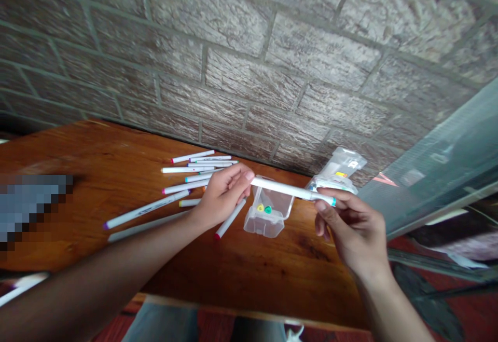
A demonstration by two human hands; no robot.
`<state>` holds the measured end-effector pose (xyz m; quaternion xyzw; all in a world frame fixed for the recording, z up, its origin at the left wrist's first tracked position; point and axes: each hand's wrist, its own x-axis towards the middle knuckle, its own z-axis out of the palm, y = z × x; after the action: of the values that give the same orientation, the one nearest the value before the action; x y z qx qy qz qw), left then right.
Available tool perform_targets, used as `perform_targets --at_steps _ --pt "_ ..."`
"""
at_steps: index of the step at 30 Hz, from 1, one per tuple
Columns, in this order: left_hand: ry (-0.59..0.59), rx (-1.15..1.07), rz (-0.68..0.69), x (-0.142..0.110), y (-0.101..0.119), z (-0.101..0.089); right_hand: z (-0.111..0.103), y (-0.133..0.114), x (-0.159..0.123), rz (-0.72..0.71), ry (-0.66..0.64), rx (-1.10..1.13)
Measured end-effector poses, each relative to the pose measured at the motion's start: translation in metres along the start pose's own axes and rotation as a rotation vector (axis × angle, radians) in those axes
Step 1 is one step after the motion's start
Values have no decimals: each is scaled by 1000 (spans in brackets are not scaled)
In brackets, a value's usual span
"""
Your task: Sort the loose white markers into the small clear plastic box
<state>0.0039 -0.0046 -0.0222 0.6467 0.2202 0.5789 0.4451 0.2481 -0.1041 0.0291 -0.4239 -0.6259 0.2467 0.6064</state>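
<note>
Slim white plastic marker with teal tip (284, 189): right of centre in frame, held in the air at both ends. Near-horizontal, teal end to the right and slightly lower. Barrel plain white on the visible side, seam toward the teal end. Left end partly hidden by fingertips.

Markers (146, 209) lie left of the open box (264, 223) on the table (233, 274)
</note>
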Motion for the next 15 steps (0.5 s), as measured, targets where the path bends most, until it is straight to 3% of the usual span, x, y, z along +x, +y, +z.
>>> perform_targets --at_steps 6,12,15 --pt "11 -62 -4 2 -2 -1 -9 4 -11 -200 -6 -312" --pt "-1 -38 -37 0 -4 -1 -17 -4 -20 -494 -34 -664" --pt "-17 -47 -37 -1 -4 0 -22 -12 -29 -523 -47 -738"
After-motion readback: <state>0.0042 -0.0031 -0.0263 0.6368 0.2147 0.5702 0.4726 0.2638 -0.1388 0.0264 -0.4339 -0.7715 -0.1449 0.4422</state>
